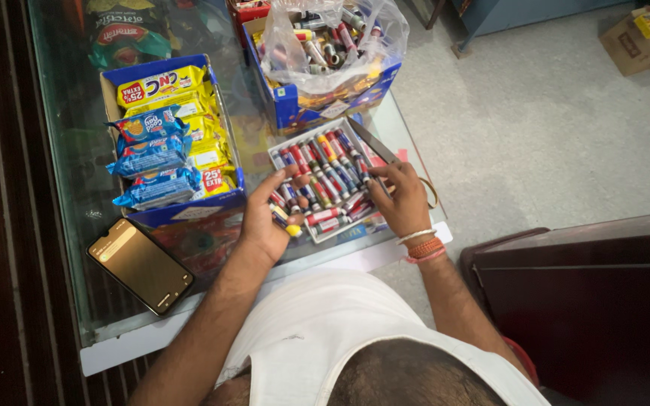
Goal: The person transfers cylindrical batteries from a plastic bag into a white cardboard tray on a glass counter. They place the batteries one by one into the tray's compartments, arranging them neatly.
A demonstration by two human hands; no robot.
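**Hands in the tube tray**

Small white tray [295, 146] on glass desk [77, 113] mostly packed w/ coloured tubes [325, 162]; near end looks loose. Left hand [265, 218] grips several tubes at tray's near-left corner. Right hand [404, 199] pinches one at its right edge. Bagged tubes [332, 37] behind tray.

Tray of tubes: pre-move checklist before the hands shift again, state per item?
1. Tray fully on the glass counter: cannot tell, its near edge sits by the counter's edge.
2. Left hand on the tubes: ok, fingers on the tray's left rows.
3. Right hand on the tubes: ok, fingers at the right rows.
4. Rows aligned: not ok, near tubes lie askew.
5. Phone apart from the hands: ok.
6. Biscuit box clear of the tray: ok, a gap shows.
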